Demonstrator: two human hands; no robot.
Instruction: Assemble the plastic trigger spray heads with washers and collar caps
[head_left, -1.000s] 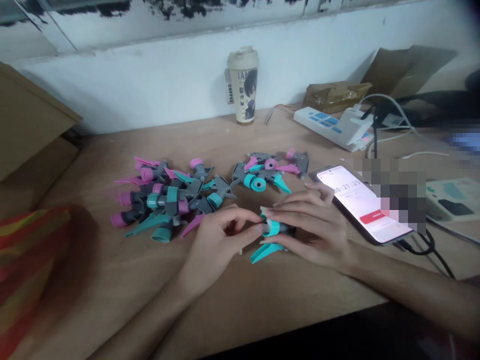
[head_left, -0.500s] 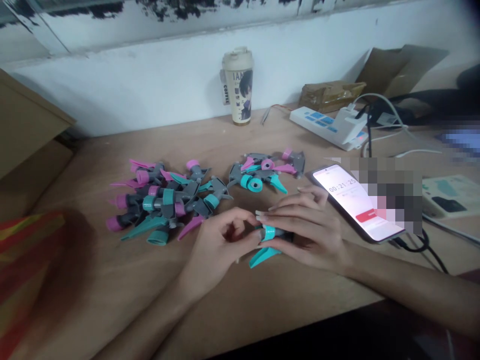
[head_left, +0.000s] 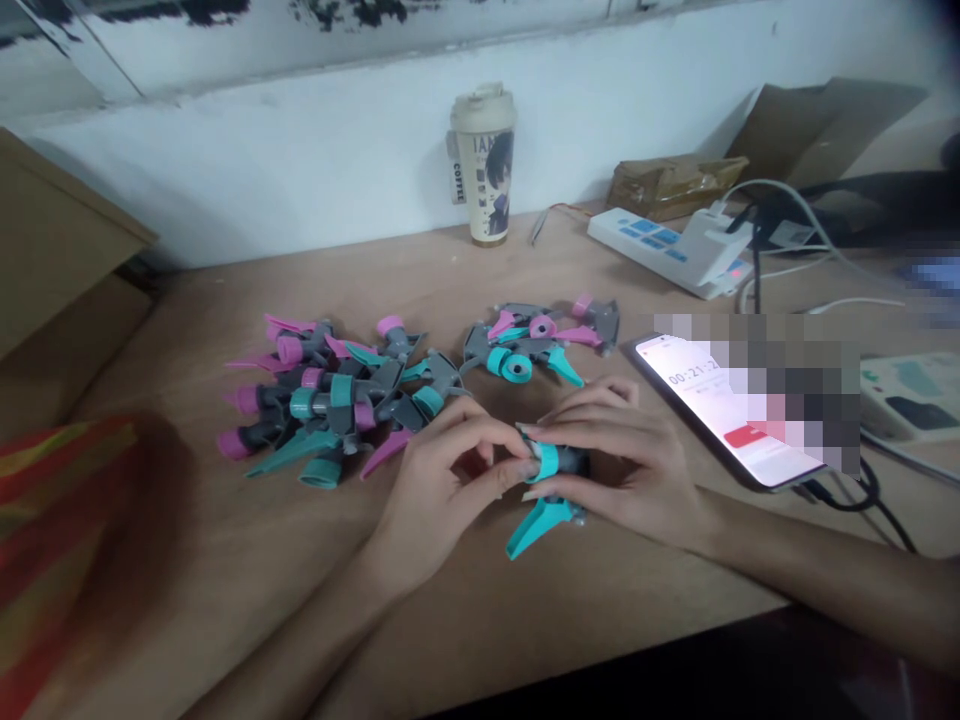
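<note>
From the person's head, the camera looks forward and down over the flat brown wooden table (head_left: 480, 620). The tall, round cream cup (head_left: 484, 170) is farther off; in front of it, the bare left hand (head_left: 442, 480) and bare right hand (head_left: 634, 455) look close.

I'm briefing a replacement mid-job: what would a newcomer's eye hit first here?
Probably the pink, teal and gray trigger parts, piled left of center on the tabletop. Next, the lit phone lying to the right. Between these, the right grip holds a teal-collared trigger part, with the left grip at its collar end.
</note>
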